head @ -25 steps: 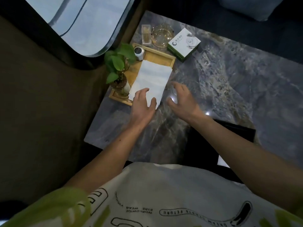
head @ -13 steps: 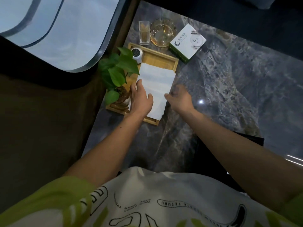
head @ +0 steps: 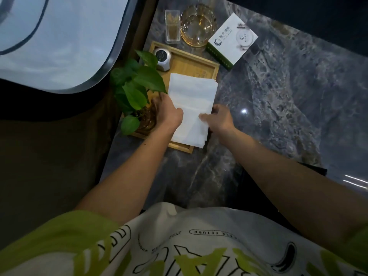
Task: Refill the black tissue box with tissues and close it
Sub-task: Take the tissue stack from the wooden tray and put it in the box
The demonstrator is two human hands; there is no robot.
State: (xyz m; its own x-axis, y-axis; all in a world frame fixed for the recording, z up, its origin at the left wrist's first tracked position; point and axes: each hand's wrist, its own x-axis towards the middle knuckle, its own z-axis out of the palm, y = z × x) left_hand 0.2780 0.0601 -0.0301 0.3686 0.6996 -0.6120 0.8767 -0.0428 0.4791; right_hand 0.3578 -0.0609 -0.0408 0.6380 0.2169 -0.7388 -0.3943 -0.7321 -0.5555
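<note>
On wooden tray, soft white tissue stack, both hands' grip

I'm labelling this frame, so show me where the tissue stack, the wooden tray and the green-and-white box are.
tissue stack point(head: 191, 96): head view, on its white top sheet.
wooden tray point(head: 201, 63): head view, on its bare far-right inner floor.
green-and-white box point(head: 233, 43): head view, on its white top face.
</note>
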